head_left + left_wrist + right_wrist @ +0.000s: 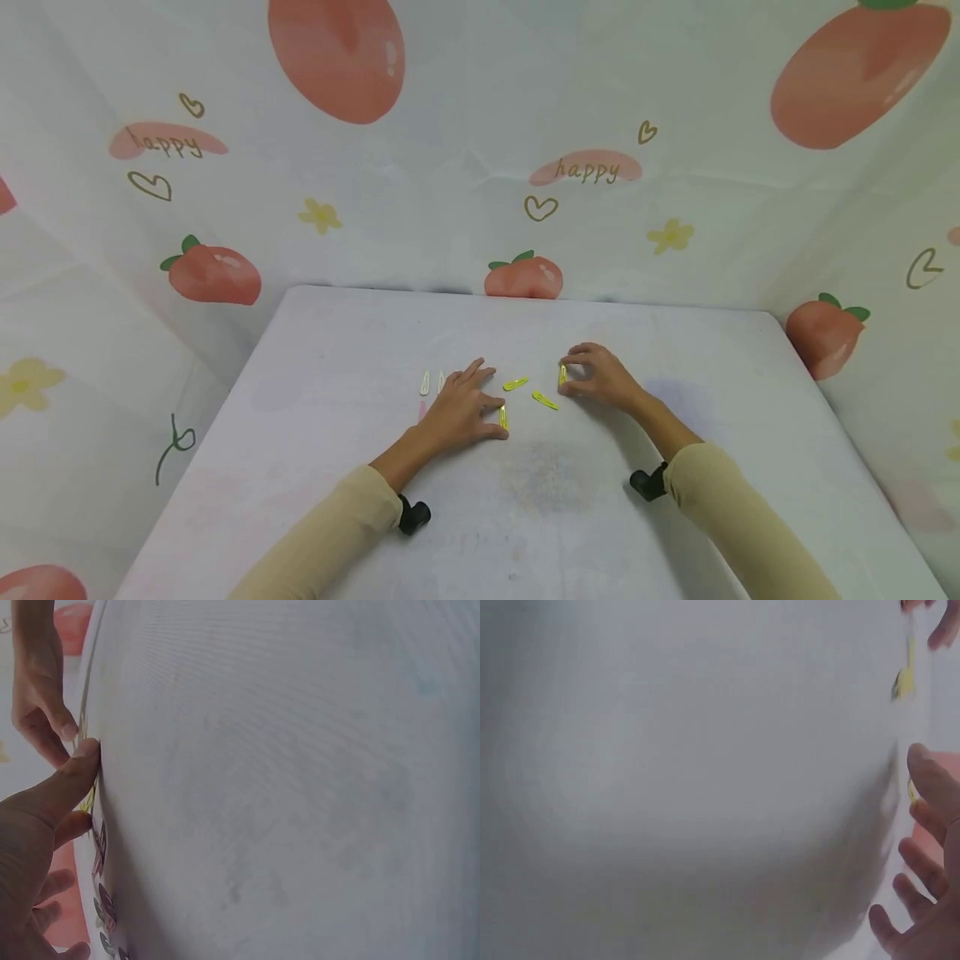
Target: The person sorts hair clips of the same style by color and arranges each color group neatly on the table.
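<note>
My left hand (461, 410) holds a yellow snap hair clip (503, 417) by its two ends, between thumb and index finger, with the other fingers spread. Further right, my right hand (606, 379) grips another yellow hair clip (562, 375) the same way, thumb at the near end and finger at the far end. Between the hands lie two loose yellow clips, one tilted (515, 384) and the other slanting the opposite way (545, 401). In the right wrist view, the right hand (930, 855) partly covers its yellow clip (912, 789).
Left of the left hand lie white clips (425, 383) and a pink clip (422, 411), partly hidden by that hand. More clips (106, 896) show dimly in the left wrist view. The white-covered table (360, 333) meets a peach-patterned cloth (420, 183) behind.
</note>
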A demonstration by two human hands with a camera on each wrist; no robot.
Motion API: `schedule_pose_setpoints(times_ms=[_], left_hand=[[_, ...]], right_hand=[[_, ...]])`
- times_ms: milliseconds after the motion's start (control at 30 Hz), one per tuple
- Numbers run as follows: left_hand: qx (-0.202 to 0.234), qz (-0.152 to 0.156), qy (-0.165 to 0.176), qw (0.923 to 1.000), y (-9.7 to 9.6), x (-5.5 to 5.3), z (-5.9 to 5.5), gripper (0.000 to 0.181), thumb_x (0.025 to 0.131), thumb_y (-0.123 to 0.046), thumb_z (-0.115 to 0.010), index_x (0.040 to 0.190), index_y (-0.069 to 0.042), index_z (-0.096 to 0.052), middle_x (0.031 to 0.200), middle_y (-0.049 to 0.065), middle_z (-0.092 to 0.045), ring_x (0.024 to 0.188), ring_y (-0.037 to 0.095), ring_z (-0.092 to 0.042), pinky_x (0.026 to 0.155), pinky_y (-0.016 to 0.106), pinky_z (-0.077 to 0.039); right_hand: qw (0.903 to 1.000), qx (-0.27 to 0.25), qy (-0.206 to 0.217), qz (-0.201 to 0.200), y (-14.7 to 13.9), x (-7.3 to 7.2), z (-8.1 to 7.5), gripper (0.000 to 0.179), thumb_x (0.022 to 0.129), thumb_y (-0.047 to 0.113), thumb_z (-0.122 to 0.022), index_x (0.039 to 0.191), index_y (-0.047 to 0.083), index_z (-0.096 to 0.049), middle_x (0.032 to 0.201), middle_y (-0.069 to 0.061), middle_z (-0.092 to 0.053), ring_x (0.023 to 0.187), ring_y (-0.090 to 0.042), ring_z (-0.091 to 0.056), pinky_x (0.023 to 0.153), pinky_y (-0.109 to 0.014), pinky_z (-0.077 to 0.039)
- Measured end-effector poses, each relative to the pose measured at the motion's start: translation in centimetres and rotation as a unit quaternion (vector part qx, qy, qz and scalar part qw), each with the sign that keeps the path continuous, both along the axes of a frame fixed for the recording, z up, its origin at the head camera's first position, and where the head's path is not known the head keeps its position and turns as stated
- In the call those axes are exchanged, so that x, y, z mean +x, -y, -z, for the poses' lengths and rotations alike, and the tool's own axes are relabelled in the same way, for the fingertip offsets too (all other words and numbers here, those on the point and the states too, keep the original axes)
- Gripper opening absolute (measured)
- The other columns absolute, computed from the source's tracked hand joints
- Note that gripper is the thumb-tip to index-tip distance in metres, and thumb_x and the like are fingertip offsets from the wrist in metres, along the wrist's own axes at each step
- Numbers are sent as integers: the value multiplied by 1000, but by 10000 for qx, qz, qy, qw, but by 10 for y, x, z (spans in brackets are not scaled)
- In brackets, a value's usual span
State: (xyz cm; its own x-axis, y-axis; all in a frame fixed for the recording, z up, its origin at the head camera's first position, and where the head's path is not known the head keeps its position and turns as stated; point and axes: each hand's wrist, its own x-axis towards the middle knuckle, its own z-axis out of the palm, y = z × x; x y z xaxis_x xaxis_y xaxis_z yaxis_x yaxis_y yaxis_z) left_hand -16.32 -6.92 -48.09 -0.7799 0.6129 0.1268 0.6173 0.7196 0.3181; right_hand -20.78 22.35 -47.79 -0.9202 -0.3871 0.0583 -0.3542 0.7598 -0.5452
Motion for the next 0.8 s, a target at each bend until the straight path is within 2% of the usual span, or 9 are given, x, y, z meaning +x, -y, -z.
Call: schedule_pose_setpoints(times_ms=[100, 167, 367, 533, 800], left_hand=[[-22, 1, -12, 10000, 0, 0, 1, 55, 75, -56, -81, 114, -17, -77, 146, 16, -50, 147, 36, -26, 108, 58, -34], [-59, -8, -34, 10000, 0, -1, 1, 55, 75, -56, -80, 114, -17, -78, 146, 16, -50, 147, 36, -26, 107, 57, -34], [-166, -18, -100, 9998, 1, -1, 3, 55, 75, -58, -79, 115, -19, -77, 146, 15, -50, 147, 36, -26, 107, 56, -34], [-76, 1, -159, 9998, 1, 0, 3, 54, 76, -56, -79, 114, -18, -77, 146, 16, -50, 147, 36, -26, 107, 57, -34], [-72, 25, -171, 9998, 0, 0, 2, 54, 76, -55, -80, 114, -17, -78, 145, 17, -50, 146, 38, -27, 106, 59, -35]], right_hand=[[9994, -185, -200, -205, 7, 10, -2, 48, 76, 24, -87, 117, 4, -73, 127, -20, -59, 126, -41, -48, 104, -62, -37], [9981, -135, -390, -449, 14, 17, -2, 48, 75, 25, -88, 116, 5, -74, 126, -18, -60, 127, -41, -48, 102, -64, -38], [9891, 442, -865, -1107, 40, 41, -5, 50, 75, 36, -86, 116, 9, -75, 126, -16, -61, 131, -40, -45, 98, -64, -41], [9840, 630, -1097, -1257, 58, 51, -6, 50, 76, 38, -85, 116, 11, -75, 126, -15, -62, 132, -39, -45, 97, -60, -43], [9835, 957, -883, -1254, 70, 52, -2, 48, 79, 40, -84, 117, 13, -75, 129, -12, -60, 135, -36, -42, 100, -57, -42]])
